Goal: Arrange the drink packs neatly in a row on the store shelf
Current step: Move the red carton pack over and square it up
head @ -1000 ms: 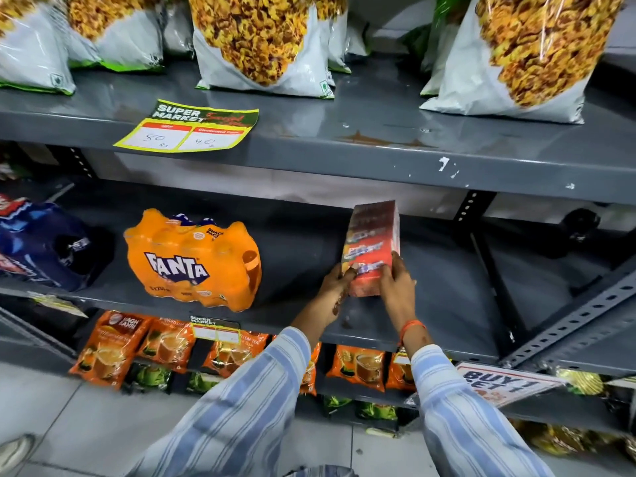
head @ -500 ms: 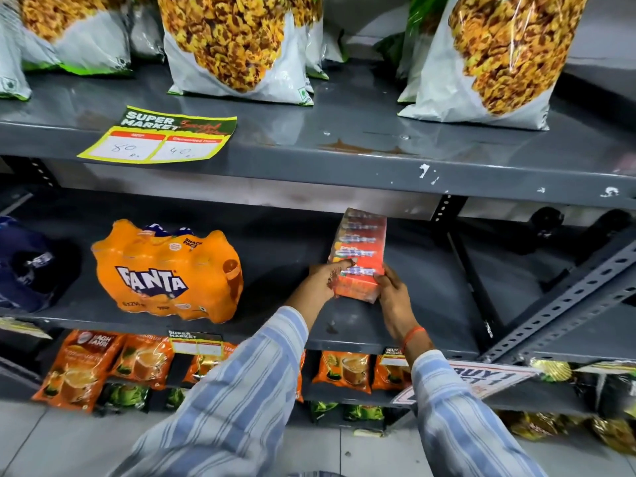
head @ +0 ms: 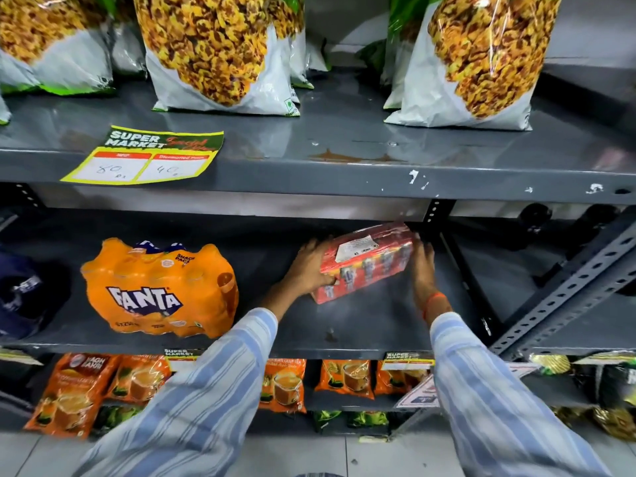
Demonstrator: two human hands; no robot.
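A red shrink-wrapped drink pack [head: 366,261] lies tilted on the grey middle shelf [head: 361,325], its long side slanting up to the right. My left hand [head: 309,263] grips its left end, thumb on the front face. My right hand [head: 424,266] presses flat against its right end. To the left stands an orange Fanta pack [head: 160,290], a clear gap away from the red one. A dark blue drink pack [head: 24,294] sits at the far left, partly cut off by the frame.
The upper shelf [head: 344,160] overhangs closely, carrying snack bags [head: 220,53] and a yellow price card [head: 148,156]. A slanted perforated metal brace [head: 568,290] and an upright post [head: 433,215] stand right of the pack. Orange tea pouches [head: 344,376] fill the lower shelf.
The red pack went from standing on end to lying on its long side, deeper on the shelf. Both hands shifted from its bottom to its two ends. The camera moved closer.
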